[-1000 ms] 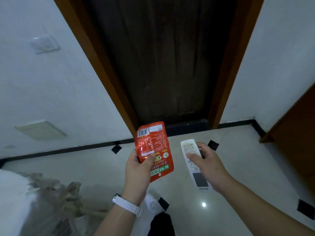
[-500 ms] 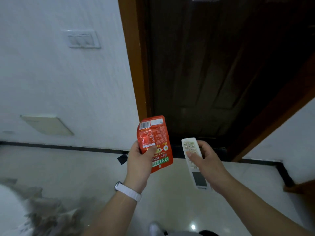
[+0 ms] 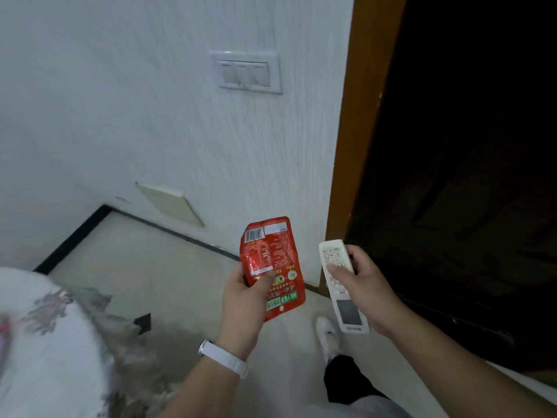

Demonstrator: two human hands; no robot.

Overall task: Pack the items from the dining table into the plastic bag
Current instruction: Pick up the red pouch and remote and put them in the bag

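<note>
Bare forearms, white watch strap (image 3: 224,358) on left wrist, black trouser leg (image 3: 346,380), white shoe (image 3: 328,336)

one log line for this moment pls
left hand: holds red packet | right hand: holds white remote | plastic bag: not in view | packing: not yet done

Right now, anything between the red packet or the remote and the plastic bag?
Cannot say: no plastic bag is in view. The left hand holds the red snack packet and the right hand holds the white remote control, both clear above bare floor. The patterned tablecloth is at lower left.
</note>
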